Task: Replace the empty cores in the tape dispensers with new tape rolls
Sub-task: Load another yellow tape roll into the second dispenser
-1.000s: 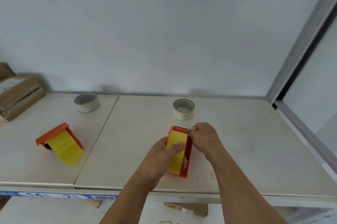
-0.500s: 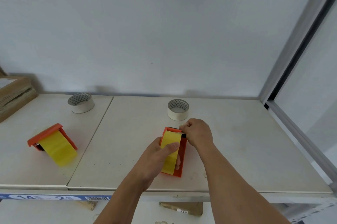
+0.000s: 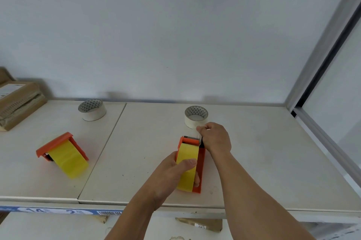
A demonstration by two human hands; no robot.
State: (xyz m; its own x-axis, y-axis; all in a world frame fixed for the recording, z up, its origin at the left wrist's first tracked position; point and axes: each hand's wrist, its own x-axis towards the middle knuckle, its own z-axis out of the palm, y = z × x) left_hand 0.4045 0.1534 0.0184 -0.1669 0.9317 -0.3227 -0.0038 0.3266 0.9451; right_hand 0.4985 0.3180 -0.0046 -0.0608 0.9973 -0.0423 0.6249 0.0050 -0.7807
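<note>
- A cardboard box (image 3: 18, 103) is sitting at the far left of the worktop (image 3: 254, 161), against the wall.
- A white tape roll (image 3: 92, 110) is lying flat on the left panel, near the back, well apart from both hands.
- An orange tape dispenser (image 3: 62, 152) loaded with yellow tape is resting tilted on the left panel, in front of that roll and not touching it.
- A seam (image 3: 109, 142) is running front to back between the two worktop panels, just to the right of this dispenser.
- The left hand (image 3: 172, 173) is wrapping around the yellow tape on a second orange dispenser (image 3: 192, 163); thumb lying across the top of the yellow band, fingers curling under it, grip clamped on this dispenser.
- This second dispenser is standing on the right panel, near the front edge, long axis pointing away from the person.
- The right hand (image 3: 215, 138) is pinching at the far right corner of the dispenser's head; fingers are pressed together there, but exactly what they are holding is too small to tell, possibly a pale strip of tape.
- A second white tape roll (image 3: 196, 115) is lying flat just behind the right hand, knuckles overlapping its front edge in this view; contact cannot be told.
- A grey window frame (image 3: 322, 75) is rising at the right end of the worktop.
</note>
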